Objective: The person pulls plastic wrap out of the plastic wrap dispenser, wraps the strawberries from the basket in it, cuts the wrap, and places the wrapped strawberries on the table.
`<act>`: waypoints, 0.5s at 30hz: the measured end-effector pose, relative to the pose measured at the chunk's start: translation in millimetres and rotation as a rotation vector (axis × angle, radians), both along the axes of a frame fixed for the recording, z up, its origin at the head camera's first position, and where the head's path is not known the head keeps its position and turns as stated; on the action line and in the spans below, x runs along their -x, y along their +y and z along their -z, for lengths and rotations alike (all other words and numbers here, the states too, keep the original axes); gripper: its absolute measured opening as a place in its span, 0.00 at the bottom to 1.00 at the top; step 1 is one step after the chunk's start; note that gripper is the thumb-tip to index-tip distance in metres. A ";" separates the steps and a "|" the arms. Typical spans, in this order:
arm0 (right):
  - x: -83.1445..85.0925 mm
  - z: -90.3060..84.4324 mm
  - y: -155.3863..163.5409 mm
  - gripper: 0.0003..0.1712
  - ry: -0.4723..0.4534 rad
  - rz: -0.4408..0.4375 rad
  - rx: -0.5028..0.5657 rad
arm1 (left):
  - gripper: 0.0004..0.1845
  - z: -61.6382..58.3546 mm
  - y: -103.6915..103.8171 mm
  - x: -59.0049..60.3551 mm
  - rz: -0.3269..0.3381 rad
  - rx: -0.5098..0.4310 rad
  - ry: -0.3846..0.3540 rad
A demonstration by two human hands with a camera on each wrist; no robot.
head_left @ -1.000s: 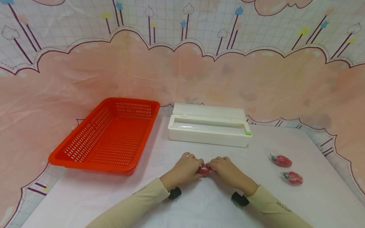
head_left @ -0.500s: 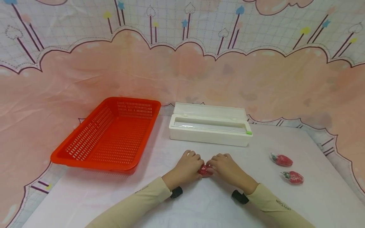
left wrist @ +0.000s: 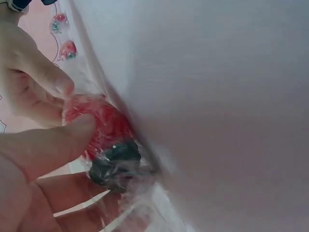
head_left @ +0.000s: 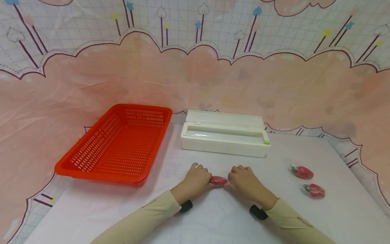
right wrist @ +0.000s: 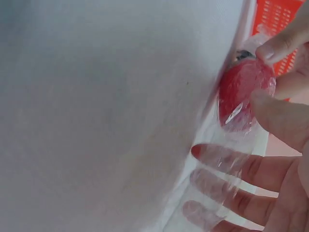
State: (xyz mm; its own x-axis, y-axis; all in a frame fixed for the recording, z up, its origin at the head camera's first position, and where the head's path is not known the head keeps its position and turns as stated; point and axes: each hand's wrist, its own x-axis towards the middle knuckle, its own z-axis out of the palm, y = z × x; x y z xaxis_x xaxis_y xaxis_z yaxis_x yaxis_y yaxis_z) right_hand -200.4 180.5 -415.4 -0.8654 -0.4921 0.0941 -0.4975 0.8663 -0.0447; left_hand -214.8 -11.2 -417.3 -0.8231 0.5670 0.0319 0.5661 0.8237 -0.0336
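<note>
A red strawberry [head_left: 218,181] with a dark green cap lies between the two hands, low over the white table, wrapped in clear plastic film. The left hand [head_left: 194,179] grips its capped end; in the left wrist view the thumb presses the red flesh [left wrist: 108,123] and loose film bunches by the fingers. At the opposite end, the right hand [head_left: 246,183] holds the strawberry with its thumb against it. In the right wrist view, clear film [right wrist: 231,164] spreads over the other fingers of that hand.
A white film dispenser box [head_left: 223,147] with its lid raised stands behind the hands. To the left is a red perforated basket [head_left: 153,149]. Two more wrapped strawberries, one farther back [head_left: 303,172] and one nearer [head_left: 317,191], lie on the right. A patterned cloth [head_left: 195,81] hangs behind.
The hands have drawn slightly apart, so more of the strawberry shows between them in the head view. Basket, box and the other two strawberries stay where they were.
</note>
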 end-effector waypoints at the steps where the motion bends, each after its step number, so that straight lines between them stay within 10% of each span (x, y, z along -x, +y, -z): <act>1: -0.5 -0.6 1.0 0.14 0.000 0.012 0.003 | 0.15 0.2 -0.4 -0.1 -0.009 0.002 0.005; 15: -4.9 -6.8 3.2 0.21 -0.052 -0.019 0.045 | 0.16 -2.7 4.6 -1.3 -0.159 -0.022 0.074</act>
